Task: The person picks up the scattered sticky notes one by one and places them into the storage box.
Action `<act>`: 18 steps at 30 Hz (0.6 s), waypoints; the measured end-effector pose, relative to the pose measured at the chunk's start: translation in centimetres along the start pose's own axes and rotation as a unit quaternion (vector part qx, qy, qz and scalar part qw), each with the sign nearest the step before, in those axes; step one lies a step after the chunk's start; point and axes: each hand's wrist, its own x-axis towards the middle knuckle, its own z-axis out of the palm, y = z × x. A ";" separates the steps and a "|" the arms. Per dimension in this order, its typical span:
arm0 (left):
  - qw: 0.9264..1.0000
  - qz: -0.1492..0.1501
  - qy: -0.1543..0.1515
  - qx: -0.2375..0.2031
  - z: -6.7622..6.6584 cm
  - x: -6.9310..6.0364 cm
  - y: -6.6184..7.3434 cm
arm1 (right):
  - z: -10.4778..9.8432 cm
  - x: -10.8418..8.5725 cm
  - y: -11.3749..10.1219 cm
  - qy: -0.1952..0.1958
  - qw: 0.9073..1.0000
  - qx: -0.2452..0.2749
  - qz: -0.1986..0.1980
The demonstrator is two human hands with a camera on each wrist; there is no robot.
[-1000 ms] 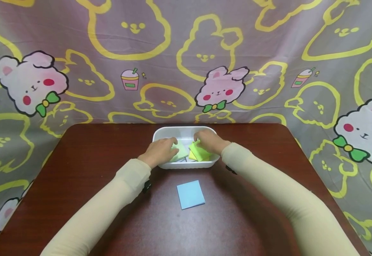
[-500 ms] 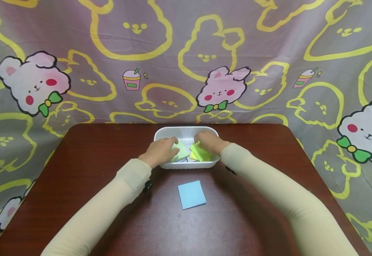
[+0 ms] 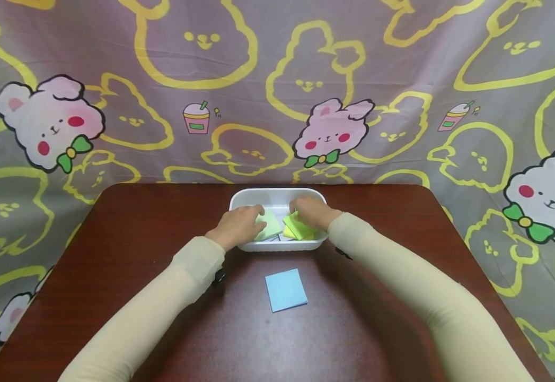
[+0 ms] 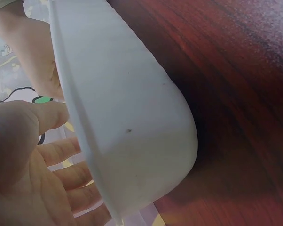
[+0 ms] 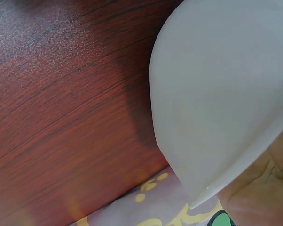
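My left hand (image 3: 238, 225) reaches over the left end of a white plastic tray (image 3: 277, 246), thumb and index finger at a pale green sticky note pad (image 3: 270, 227). Its loosely bent, spread fingers (image 4: 71, 176) show over the rim in the left wrist view, their tips hidden by the wall. My right hand (image 3: 313, 210) is inside the right end, pinching the upper part of a lime green sticky note pad (image 3: 297, 225); its fingertips are mostly hidden. A yellow sticky note pad (image 3: 288, 232) shows partly beneath the lime one. Both wrist views mostly show the tray's outer walls.
A light blue sticky note pad (image 3: 286, 290) lies on the dark red-brown table (image 3: 163, 212), in front of the tray and between the forearms. A patterned cloth (image 3: 239, 79) hangs behind the table's far edge.
The lime green pad has shifted slightly under the right hand, showing more yellow at its lower right. Both hands stay almost in place, and the view has shifted slightly.
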 end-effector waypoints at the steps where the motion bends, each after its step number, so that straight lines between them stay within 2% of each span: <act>1: 1.000 0.000 0.000 -0.001 0.0 0.0 0.0 | 0.0 0.0 0.0 0.000 1.000 0.000 -0.001; 11: 1.000 0.002 -0.001 -0.001 0.3 0.1 -0.1 | 0.2 0.3 0.1 0.006 1.000 -0.012 -0.011; 18: 1.000 0.002 -0.002 -0.002 0.6 0.2 -0.3 | -0.6 0.0 0.0 0.009 1.000 0.000 -0.019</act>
